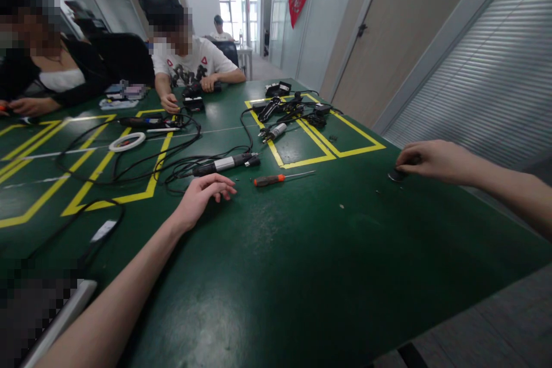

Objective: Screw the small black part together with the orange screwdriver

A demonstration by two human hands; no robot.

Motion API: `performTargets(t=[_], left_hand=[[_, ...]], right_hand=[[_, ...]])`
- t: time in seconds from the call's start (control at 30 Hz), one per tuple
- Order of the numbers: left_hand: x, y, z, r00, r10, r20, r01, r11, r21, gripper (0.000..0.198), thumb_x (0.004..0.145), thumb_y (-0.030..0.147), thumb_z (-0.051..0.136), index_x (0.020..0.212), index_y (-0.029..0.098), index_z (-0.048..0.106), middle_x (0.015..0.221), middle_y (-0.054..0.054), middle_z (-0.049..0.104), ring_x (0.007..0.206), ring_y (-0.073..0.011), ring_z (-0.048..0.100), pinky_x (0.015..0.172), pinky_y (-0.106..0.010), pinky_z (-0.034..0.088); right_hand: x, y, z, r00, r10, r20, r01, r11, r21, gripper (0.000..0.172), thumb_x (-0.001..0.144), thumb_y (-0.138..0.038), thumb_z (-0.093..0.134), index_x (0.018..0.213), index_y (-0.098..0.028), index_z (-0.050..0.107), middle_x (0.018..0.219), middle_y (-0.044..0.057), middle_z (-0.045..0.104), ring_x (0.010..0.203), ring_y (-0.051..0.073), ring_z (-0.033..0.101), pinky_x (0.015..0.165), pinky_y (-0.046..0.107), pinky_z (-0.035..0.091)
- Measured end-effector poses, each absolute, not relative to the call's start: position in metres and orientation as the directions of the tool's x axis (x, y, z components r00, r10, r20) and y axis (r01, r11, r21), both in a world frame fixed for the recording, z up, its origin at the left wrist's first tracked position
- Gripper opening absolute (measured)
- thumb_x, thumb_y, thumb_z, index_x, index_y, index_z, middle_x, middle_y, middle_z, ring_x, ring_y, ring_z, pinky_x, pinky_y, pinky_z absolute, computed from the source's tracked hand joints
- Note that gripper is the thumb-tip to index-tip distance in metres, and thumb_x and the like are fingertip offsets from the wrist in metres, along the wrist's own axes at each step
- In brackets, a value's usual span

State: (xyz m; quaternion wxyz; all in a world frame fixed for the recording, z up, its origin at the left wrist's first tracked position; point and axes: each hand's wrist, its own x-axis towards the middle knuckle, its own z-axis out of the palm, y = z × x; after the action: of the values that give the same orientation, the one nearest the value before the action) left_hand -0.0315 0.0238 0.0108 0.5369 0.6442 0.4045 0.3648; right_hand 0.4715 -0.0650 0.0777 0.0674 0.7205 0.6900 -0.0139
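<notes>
My left hand (206,196) rests on the green table with its fingers loosely stretched out, holding nothing. Just beyond it lies a grey-and-black electric screwdriver (224,162) with a cable. To the right of those fingertips is a hand screwdriver (269,180) with a dark and orange handle, its shaft pointing right. At the table's right side, my right hand (425,158) has its fingers closed on a small dark round piece (395,176) with a pale rim. That piece is at the tabletop, partly covered by the fingers. Tiny screws (378,191) lie close by.
Yellow tape (310,161) outlines rectangles on the table (302,276). Black parts and cables (297,106) lie at the back right. A white ring (126,142) sits among cables on the left. Two people work across the table; one person's hand (170,103) is near black parts.
</notes>
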Motion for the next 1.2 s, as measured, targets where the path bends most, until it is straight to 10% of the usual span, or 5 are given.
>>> performTargets(t=[1.2], left_hand=[[-0.032,0.025,0.008,0.412,0.911,0.029,0.124,-0.088,0.988,0.026,0.074,0.037,0.070,0.085,0.014,0.075,0.082,-0.010,0.078,0.071,-0.0182,0.064,0.061,-0.028,0.044]], right_hand=[[0.467,-0.068,0.064,-0.073,0.989,-0.127,0.978,0.096,0.184,0.012,0.087,-0.024,0.046,0.082,-0.021,0.056,0.092,0.011,0.063,0.068,0.023,0.065,0.063,0.036,0.050]])
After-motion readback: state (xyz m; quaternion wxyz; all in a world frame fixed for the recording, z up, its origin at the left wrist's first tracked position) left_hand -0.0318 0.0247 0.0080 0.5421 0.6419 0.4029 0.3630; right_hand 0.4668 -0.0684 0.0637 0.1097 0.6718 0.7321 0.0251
